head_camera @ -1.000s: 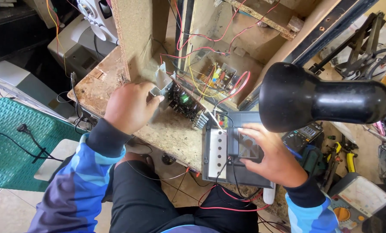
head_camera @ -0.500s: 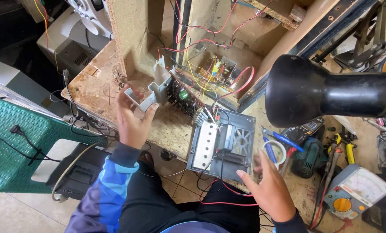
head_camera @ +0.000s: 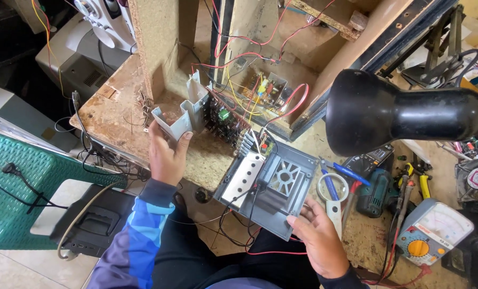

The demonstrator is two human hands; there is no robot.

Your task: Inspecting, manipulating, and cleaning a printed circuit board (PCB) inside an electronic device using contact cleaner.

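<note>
Head view is showing the left hand (head_camera: 167,155) gripping a bent grey metal bracket (head_camera: 180,115), fingers wrapping its lower edge, just left of the green-lit circuit board (head_camera: 225,120) on the wooden bench (head_camera: 113,115). Right of that board and nearer the person, the right hand (head_camera: 319,241) is pressing spread fingers on the dark panel (head_camera: 268,187)'s near corner, below the black lamp (head_camera: 394,109).

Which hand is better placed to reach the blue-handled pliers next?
Probably the right hand: it rests at the grey panel beside the pliers. The left hand already holds a grey metal bracket, farther away.
</note>
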